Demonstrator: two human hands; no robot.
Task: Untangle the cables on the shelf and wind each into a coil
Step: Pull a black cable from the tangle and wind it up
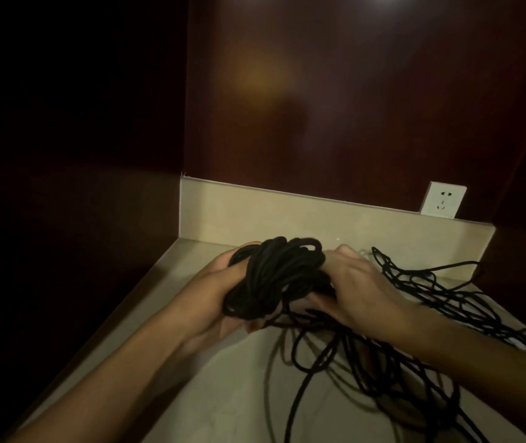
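**Soft cable, half wound**

My left hand [223, 292] cups the black coil [274, 276] above the shelf [223, 394], fingers curled round it. My right hand [360, 289] curls against its far side, fingertips hidden. It looks limp, light, springy; best gripped across the bundle. The loose tangle [415, 330] runs off frame, ends unseen.

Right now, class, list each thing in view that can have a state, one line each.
Coil: wound, held off the shelf.
Left hand: grips the coil.
Right hand: grips the coil.
Loose cable: tangled on the shelf.
Socket: nothing plugged in.
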